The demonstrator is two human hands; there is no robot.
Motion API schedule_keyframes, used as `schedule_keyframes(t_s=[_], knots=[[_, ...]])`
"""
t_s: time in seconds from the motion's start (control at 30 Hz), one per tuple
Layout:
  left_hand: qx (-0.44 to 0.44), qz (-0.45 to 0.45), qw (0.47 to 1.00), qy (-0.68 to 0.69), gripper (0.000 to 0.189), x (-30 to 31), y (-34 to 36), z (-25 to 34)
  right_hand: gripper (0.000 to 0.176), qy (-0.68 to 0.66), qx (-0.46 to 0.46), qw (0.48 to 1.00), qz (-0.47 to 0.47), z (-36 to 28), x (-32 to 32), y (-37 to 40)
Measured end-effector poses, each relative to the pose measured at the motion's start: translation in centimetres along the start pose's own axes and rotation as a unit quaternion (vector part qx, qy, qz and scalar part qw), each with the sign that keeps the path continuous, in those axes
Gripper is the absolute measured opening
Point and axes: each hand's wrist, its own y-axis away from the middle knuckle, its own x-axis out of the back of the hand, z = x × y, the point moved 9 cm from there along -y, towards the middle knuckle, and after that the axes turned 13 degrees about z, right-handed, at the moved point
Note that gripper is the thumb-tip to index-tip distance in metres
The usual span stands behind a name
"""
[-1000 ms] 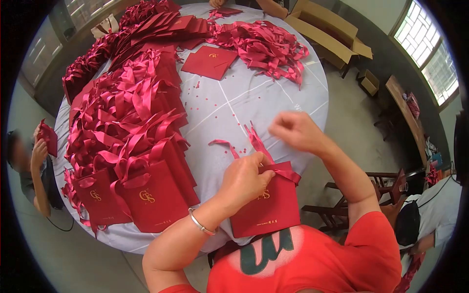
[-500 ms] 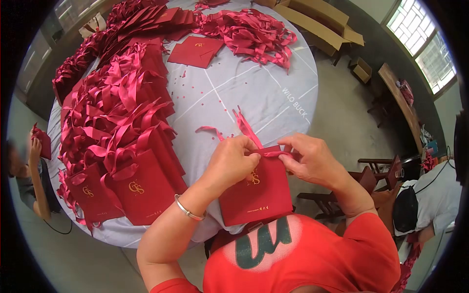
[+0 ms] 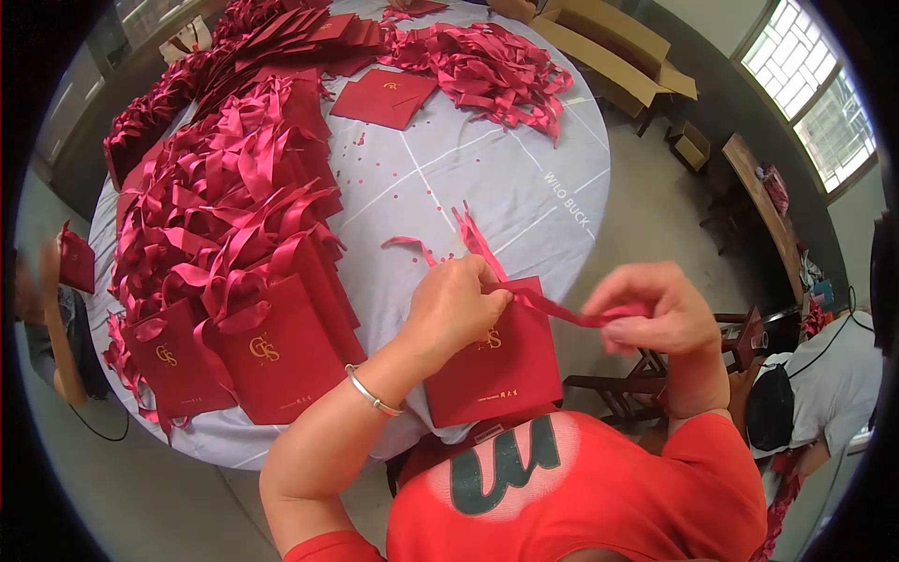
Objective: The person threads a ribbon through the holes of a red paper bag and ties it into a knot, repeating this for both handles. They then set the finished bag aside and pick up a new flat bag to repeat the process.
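Note:
A red paper bag [image 3: 492, 375] with gold lettering stands at the table's front edge, against my body. My left hand [image 3: 454, 304] is closed at its top edge, pinching the ribbon where it meets the bag. Off to the right of the bag, my right hand [image 3: 655, 309] is closed on the pink-red ribbon [image 3: 562, 311], which stretches between both hands. Loose ribbon ends [image 3: 473, 234] lie on the cloth just beyond the bag. To the left stand rows of similar red bags [image 3: 272, 351] with ribbon handles.
The round table has a grey-white cloth [image 3: 375, 206] sprinkled with small red dots. Flat red bags [image 3: 384, 98] and a ribbon heap [image 3: 496, 75] lie at the back. A cardboard box [image 3: 609, 47] is beyond. Other people are at the left, right and far edge.
My right hand has moved right, away from the bag, drawing the ribbon out sideways. My left hand stays at the bag's top. A person's hand now shows at the table's far edge.

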Motion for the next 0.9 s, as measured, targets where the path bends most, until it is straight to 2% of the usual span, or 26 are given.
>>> schedule_keyframes(t_s=[0.1,0.13,0.2,0.27,0.33,0.37,0.4,0.47,0.5,0.6,0.63,0.73,0.8,0.83,0.9], knots=[[-0.004,0.004,1.000,0.010,0.020,-0.1,-0.1,-0.2,0.012,-0.191,0.044,0.978,-0.065,-2.1,1.1,1.2],[-0.004,0.004,1.000,0.010,0.020,-0.1,-0.1,-0.3,0.012,-0.191,0.044,0.979,-0.065,-1.9,0.9,1.0],[-0.013,0.013,1.000,0.000,0.020,0.0,-0.1,-0.1,0.011,-0.203,0.124,0.971,-0.029,-3.1,0.8,0.5],[-0.011,0.013,1.000,0.004,0.020,0.1,0.0,0.0,0.010,-0.164,0.128,0.978,0.006,-2.6,0.2,-0.3],[-0.007,0.012,1.000,0.010,0.020,0.1,0.0,0.0,0.010,-0.053,0.172,0.983,0.041,-1.5,0.3,-1.5],[-0.006,0.008,1.000,0.015,0.020,0.0,0.0,-0.1,0.014,0.071,0.238,0.967,0.058,-0.9,0.6,-1.8],[-0.004,0.004,1.000,0.021,0.021,0.0,-0.1,-0.2,0.014,0.072,0.237,0.967,0.056,-0.7,0.1,-1.9],[0.002,-0.001,1.000,0.022,0.021,0.1,-0.1,-0.2,0.024,0.204,0.375,0.904,0.010,-1.9,-3.2,-0.7],[0.007,-0.008,1.000,0.022,0.021,0.0,-0.2,-0.2,0.036,0.283,0.411,0.866,-0.026,-2.0,-4.9,0.1],[0.029,-0.017,0.998,0.050,0.022,-0.3,-0.3,-0.6,0.046,0.373,0.455,0.807,-0.052,-1.5,-9.4,1.4],[-0.076,0.048,0.996,-0.001,0.022,0.4,-0.6,0.2,0.044,0.365,0.469,0.801,-0.068,-1.2,-10.4,1.5],[-0.048,0.031,0.998,-0.009,0.023,0.4,-0.4,0.0,0.037,0.329,0.492,0.800,-0.102,0.0,-12.4,1.6],[-0.018,0.014,1.000,0.006,0.022,0.3,-0.3,-0.3,0.028,0.305,0.485,0.804,-0.156,0.9,-13.4,1.9],[-0.008,0.006,1.000,0.014,0.021,0.1,-0.3,-0.4,0.021,0.287,0.502,0.803,-0.144,0.5,-13.4,2.0],[-0.003,0.000,1.000,0.024,0.020,0.2,-0.3,-0.4,0.019,0.269,0.494,0.814,-0.144,1.0,-13.4,2.0]])
